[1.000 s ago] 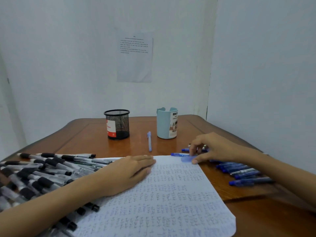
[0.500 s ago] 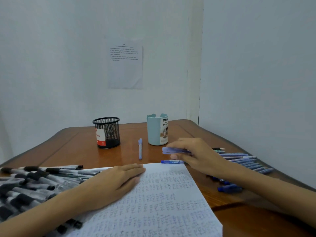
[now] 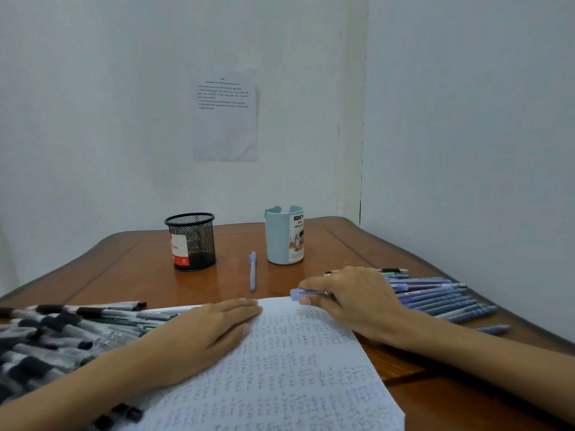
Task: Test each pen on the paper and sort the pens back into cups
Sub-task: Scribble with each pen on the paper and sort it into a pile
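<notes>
A blue plastic pen (image 3: pixel 300 293) is pinched in the curled fingers of the right hand (image 3: pixel 351 297) at the far edge of the white scribble-covered paper sheet (image 3: pixel 280 368), which the left hand (image 3: pixel 205 334) presses flat with straight fingers. Black-capped pens (image 3: pixel 62 325) are heaped left of the left hand, and a row of blue pens (image 3: pixel 441 300) lies right of the right hand. Beyond the hands are a loose pale-blue pen (image 3: pixel 252 272), a black mesh cup (image 3: pixel 191 241) and a pale-blue plastic cup (image 3: pixel 283 236).

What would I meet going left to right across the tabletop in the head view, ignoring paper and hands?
pile of black-capped pens → black mesh cup → lone blue pen → light blue cup → spread of blue pens
</notes>
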### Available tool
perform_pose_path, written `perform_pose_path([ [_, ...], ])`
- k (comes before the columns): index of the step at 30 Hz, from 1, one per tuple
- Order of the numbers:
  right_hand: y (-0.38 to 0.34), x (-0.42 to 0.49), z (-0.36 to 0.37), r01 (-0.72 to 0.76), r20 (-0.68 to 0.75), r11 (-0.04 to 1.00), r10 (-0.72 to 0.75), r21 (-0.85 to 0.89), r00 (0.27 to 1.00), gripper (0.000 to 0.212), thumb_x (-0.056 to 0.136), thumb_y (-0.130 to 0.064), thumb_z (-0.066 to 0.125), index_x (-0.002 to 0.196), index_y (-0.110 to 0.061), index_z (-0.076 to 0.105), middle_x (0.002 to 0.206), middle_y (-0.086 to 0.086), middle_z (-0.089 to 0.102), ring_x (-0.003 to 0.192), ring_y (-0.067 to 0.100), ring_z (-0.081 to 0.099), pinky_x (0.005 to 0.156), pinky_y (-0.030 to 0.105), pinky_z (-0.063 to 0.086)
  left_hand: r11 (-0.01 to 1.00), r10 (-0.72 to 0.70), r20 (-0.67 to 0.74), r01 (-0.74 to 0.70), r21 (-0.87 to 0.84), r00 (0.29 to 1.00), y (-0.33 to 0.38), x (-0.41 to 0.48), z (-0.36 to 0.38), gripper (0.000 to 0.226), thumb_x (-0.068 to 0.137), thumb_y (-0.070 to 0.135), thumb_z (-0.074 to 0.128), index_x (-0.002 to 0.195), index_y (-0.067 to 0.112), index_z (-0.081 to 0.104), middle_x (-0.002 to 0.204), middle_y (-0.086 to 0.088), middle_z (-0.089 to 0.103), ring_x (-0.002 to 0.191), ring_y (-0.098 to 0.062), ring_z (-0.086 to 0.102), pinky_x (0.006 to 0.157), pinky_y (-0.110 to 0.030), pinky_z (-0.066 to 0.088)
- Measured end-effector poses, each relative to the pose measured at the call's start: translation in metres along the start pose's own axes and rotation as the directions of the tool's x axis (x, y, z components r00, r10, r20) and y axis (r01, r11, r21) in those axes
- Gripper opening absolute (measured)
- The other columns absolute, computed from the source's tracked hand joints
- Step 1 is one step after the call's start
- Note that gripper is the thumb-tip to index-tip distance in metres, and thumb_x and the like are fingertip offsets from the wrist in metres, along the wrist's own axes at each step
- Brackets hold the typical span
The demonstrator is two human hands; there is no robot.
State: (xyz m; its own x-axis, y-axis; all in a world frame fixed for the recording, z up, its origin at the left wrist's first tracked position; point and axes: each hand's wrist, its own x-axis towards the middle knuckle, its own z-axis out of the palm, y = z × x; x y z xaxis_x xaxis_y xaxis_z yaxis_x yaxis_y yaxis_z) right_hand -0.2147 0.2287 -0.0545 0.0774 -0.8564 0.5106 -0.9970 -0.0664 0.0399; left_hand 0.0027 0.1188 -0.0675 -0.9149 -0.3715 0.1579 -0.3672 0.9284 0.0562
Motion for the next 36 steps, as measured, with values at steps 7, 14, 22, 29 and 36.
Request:
perform_pose_path([
  [7, 0.005, 0.004, -0.006, -0.033, 0.079, 0.998, 0.029, 0.054, 0.996, 0.039, 0.098, -0.04, 0.038, 0.132, -0.028, 0.052, 0.125, -0.008, 0.061, 0.109, 0.008, 0.056, 0.086, 0.018, 0.041, 1.0, -0.017, 0.003, 0.017, -0.004, 1.0, 0.004, -0.001, -0.003, 0.085, 0.068, 0.068, -0.003, 0.145, 0.04, 0.021, 0.145, 0.032, 0.017, 0.123, 0.022, 0.014, 0.091, 0.008, -0.001],
  [14, 0.004, -0.002, 0.001, 0.063, 0.085, 0.985, -0.049, -0.159, 0.995, 0.038, 0.097, -0.047, 0.034, 0.133, -0.042, 0.046, 0.117, -0.001, 0.066, 0.105, 0.017, 0.059, 0.083, 0.025, 0.045, 1.0, -0.007, -0.008, 0.006, -0.007, 1.0, 0.002, 0.0, -0.001, 0.079, 0.074, 0.066, 0.0, 0.145, 0.04, 0.023, 0.146, 0.032, 0.018, 0.128, 0.019, 0.018, 0.097, 0.005, 0.003],
  [22, 0.027, 0.004, -0.013, -0.082, 0.44, 0.996, 0.063, 0.025, 0.896, 0.042, 0.097, -0.047, 0.034, 0.136, -0.03, 0.033, 0.12, -0.002, 0.058, 0.099, 0.011, 0.055, 0.074, 0.022, 0.04, 1.0, -0.013, -0.012, 0.013, -0.003, 1.0, 0.003, 0.0, -0.001, 0.078, 0.074, 0.066, 0.0, 0.145, 0.041, 0.022, 0.146, 0.032, 0.018, 0.128, 0.019, 0.018, 0.099, 0.003, 0.004],
  [29, 0.058, 0.01, -0.044, -0.249, 0.542, 0.898, 0.014, 0.363, 0.84, 0.017, 0.093, -0.013, 0.054, 0.088, -0.03, 0.051, 0.082, -0.004, 0.065, 0.061, 0.007, 0.057, 0.054, 0.014, 0.044, 1.0, -0.019, 0.004, 0.019, 0.004, 1.0, 0.003, -0.001, -0.002, 0.078, 0.075, 0.067, 0.0, 0.145, 0.04, 0.023, 0.145, 0.031, 0.02, 0.121, 0.024, 0.013, 0.09, 0.01, -0.002],
  [36, 0.072, 0.005, -0.048, -0.458, 0.5, 0.444, 0.025, 0.77, 0.866, 0.017, 0.093, -0.013, 0.047, 0.097, -0.014, 0.064, 0.094, 0.005, 0.073, 0.062, 0.016, 0.066, 0.051, 0.021, 0.055, 0.999, -0.035, 0.031, 0.035, 0.015, 0.999, 0.005, -0.002, -0.003, 0.072, 0.079, 0.063, 0.005, 0.145, 0.039, 0.023, 0.146, 0.031, 0.021, 0.12, 0.024, 0.015, 0.088, 0.011, 0.0],
])
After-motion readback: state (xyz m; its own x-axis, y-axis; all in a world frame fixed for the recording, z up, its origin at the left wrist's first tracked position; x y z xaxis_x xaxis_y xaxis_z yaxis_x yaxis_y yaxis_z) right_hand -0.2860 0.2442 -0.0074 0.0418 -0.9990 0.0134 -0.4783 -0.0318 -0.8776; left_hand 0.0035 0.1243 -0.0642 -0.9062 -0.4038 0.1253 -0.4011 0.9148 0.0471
